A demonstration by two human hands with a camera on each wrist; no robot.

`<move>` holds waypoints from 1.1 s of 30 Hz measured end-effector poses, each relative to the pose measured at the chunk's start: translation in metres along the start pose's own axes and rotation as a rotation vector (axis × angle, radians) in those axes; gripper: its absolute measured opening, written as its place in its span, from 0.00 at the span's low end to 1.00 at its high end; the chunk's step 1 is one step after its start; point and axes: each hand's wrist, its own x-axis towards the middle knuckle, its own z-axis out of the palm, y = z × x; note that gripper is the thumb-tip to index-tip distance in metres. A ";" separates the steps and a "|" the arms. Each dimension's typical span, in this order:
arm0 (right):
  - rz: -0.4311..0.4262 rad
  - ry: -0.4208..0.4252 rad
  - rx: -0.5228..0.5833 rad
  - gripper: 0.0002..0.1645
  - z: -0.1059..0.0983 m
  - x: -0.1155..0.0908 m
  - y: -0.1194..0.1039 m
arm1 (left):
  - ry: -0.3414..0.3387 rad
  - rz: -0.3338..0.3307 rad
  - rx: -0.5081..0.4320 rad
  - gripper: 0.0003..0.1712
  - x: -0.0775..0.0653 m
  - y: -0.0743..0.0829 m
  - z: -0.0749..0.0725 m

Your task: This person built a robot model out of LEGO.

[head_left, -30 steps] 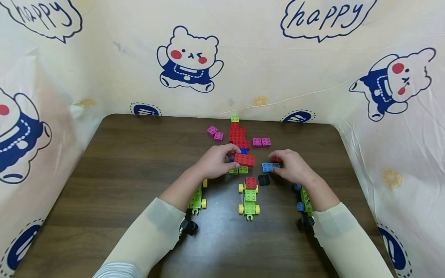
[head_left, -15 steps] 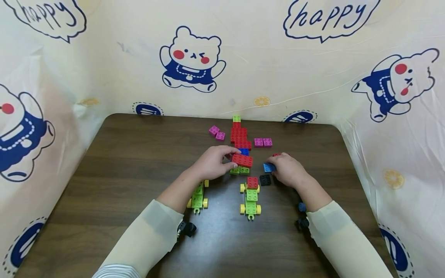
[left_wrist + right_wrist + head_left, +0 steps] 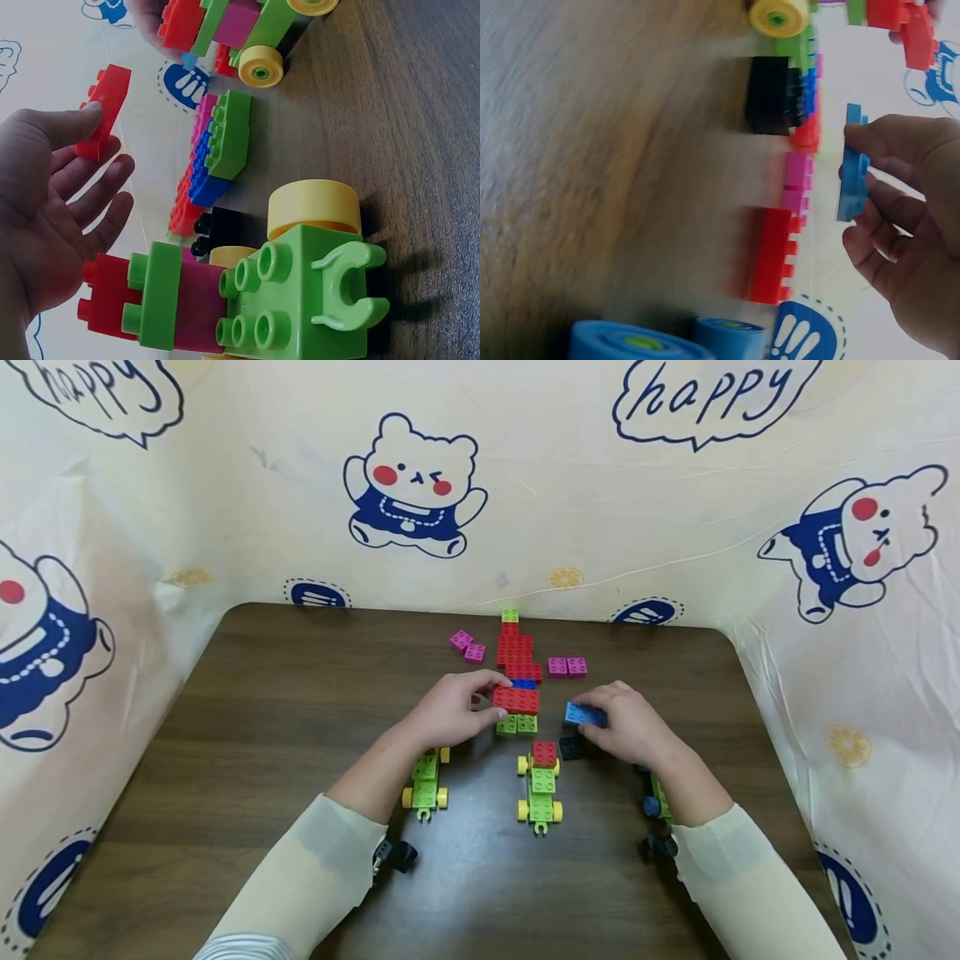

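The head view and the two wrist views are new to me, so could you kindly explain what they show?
This is no machine but a person's bare hands. The head camera looks forward and down; each wrist camera looks at its own hand's work. The left hand pinches a red brick and the right hand a blue brick, both above the brown table. On it are wheeled brick models, pink bricks, a black brick and a group of red, blue and green bricks.

So the pale backdrop (image 3: 600, 518) literally says "happy" twice, in the left speech bubble (image 3: 101, 397) and the right speech bubble (image 3: 716, 400).
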 end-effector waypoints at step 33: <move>-0.119 0.127 0.371 0.33 -0.007 -0.012 -0.061 | 0.029 0.200 -0.123 0.26 -0.020 0.009 -0.007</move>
